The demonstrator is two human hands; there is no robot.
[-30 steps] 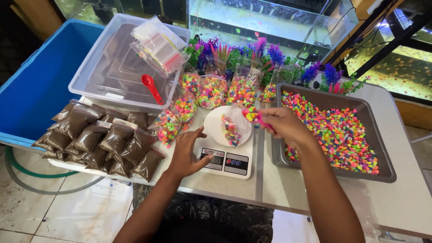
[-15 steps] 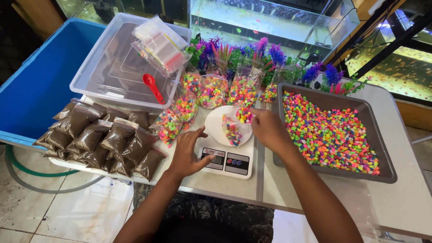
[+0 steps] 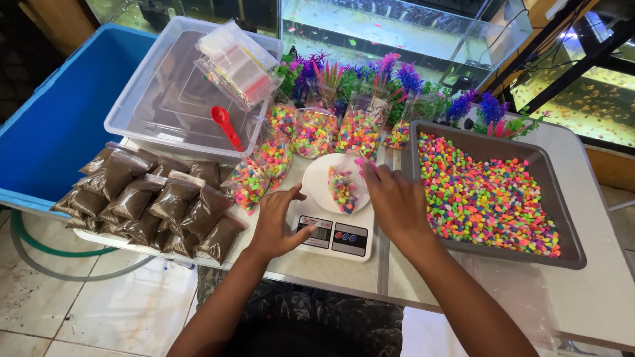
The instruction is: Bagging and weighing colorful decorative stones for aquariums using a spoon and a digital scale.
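Head view: left hand [image 3: 276,226] open on flat white scale [image 3: 334,231]; right hand [image 3: 395,201] pinching clear pebble bag [image 3: 344,187].

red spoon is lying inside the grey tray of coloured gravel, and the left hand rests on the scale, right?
Not quite. In the head view the red spoon lies on the clear lidded tub, not in the grey tray. The left hand does rest on the scale.

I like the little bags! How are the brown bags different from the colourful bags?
The brown bags hold dark, fine stuff; the colourful bags hold bright mixed pebbles. The brown bags lie flat, overlapping on a tray; the colourful bags mostly stand upright before the plastic plants. Both are small, clear and filled.
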